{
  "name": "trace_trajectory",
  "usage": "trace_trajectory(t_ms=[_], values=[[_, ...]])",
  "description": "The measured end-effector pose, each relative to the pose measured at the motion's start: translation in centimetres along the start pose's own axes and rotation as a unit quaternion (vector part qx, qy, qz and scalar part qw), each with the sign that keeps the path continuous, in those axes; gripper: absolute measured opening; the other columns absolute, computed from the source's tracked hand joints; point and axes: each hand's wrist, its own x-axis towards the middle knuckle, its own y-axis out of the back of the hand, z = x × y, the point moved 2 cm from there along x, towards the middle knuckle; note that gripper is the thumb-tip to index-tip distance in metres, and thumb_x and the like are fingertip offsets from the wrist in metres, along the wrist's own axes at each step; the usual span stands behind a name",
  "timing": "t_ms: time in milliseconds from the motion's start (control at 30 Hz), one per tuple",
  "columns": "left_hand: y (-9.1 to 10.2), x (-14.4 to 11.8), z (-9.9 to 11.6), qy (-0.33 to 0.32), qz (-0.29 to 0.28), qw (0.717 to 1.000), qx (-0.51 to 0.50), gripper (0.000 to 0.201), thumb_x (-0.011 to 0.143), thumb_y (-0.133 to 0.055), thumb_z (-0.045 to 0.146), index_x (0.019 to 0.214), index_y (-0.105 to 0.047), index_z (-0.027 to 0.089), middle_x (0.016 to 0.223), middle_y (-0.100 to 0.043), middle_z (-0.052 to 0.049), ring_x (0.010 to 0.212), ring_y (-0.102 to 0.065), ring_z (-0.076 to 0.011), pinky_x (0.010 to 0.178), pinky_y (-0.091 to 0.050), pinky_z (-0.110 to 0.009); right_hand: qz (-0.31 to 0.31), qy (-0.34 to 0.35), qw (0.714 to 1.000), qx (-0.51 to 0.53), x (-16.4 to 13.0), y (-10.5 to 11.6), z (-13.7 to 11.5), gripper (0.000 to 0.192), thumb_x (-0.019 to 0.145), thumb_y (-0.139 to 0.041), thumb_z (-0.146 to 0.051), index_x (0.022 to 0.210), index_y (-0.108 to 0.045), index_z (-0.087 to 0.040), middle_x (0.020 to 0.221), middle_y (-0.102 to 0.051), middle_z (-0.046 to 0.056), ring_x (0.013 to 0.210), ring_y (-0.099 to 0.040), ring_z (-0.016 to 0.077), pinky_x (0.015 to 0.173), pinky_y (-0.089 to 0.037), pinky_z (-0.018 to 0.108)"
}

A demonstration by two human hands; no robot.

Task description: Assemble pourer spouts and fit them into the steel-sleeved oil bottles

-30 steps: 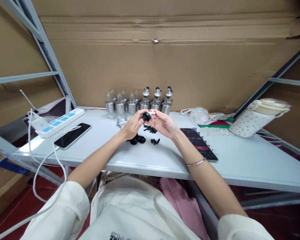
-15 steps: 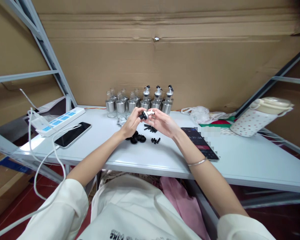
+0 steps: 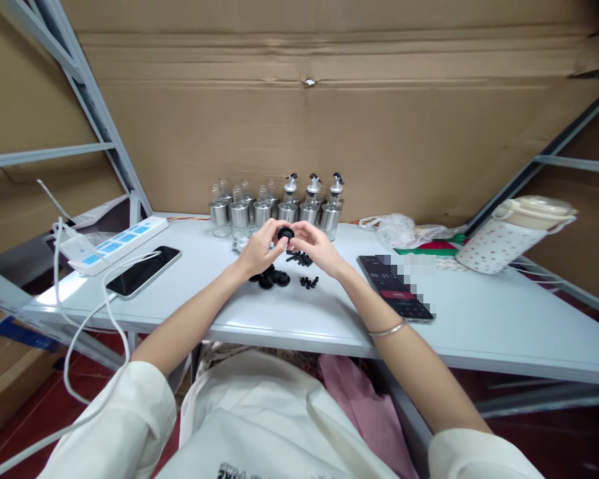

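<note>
My left hand (image 3: 258,249) and right hand (image 3: 315,245) meet above the white table (image 3: 479,319), fingertips pinching a small black cap (image 3: 285,233) between them. Loose black parts (image 3: 274,277) lie just beneath; a row of glass bottles (image 3: 274,209) stands behind.

On the phone (image 3: 393,287) lying to my right, the screen shows a row of timer-like digits, too small and partly blurred to read. Dark lettering runs along the bottom of my white top (image 3: 239,470), cut off and unreadable.
</note>
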Motion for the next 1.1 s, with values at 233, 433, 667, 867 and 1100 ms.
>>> trace_trajectory(t_ms=[233,433,667,867,1100], values=[[0.17,0.0,-0.13,0.065,-0.022,0.997,0.021,0.025,0.085,-0.042,0.039,0.098,-0.048,0.018,0.085,-0.06,-0.002,0.068,-0.056,-0.0147,0.072,-0.044,-0.029,0.04,0.018,0.999,0.01,0.11,0.2,0.03,0.024,0.065,-0.066,-0.023,0.085,-0.053,-0.021,0.077,-0.06,-0.002,0.075,-0.059,0.0139,0.075,-0.051,0.032],[0.38,0.23,0.04,0.075,-0.065,0.994,0.042,0.026,0.08,-0.04,0.044,0.075,-0.046,0.019,0.067,-0.058,0.0,0.061,-0.052,-0.0155,0.067,-0.04,-0.029,0.025,0.016,1.0,0.005,-0.02,0.07,0.11,0.032,0.063,-0.068,-0.024,0.093,-0.056,-0.021,0.077,-0.062,-0.001,0.075,-0.062,0.0146,0.075,-0.052,0.032],[0.31,0.16,-0.21,0.093,-0.105,0.989,0.056,0.025,0.076,-0.042,0.038,0.066,-0.052,0.018,0.054,-0.053,0.001,0.051,-0.047,-0.0133,0.055,-0.031,-0.025,0.016,0.004,1.0,-0.019,-0.26,-0.16,-0.09,0.03,0.061,-0.069,-0.023,0.09,-0.06,-0.02,0.082,-0.067,0.002,0.077,-0.064,0.0165,0.076,-0.053,0.034],[0.52,0.07,-0.09,0.103,-0.111,0.987,0.056,0.025,0.074,-0.043,0.036,0.069,-0.058,0.016,0.057,-0.056,0.001,0.051,-0.047,-0.0122,0.053,-0.031,-0.023,0.01,0.0,1.0,-0.012,-0.38,-0.3,-0.19,0.028,0.062,-0.069,-0.024,0.088,-0.06,-0.02,0.081,-0.068,0.002,0.076,-0.065,0.0168,0.077,-0.053,0.034],[0.35,0.07,-0.08,0.105,-0.1,0.989,0.026,0.022,0.068,-0.042,0.036,0.055,-0.041,0.018,0.05,-0.048,0.002,0.048,-0.04,-0.0101,0.05,-0.026,-0.023,0.009,-0.011,1.0,0.001,-0.39,-0.7,0.35,0.026,0.058,-0.069,-0.021,0.077,-0.052,-0.021,0.068,-0.063,-0.003,0.06,-0.059,0.0117,0.058,-0.049,0.026]])
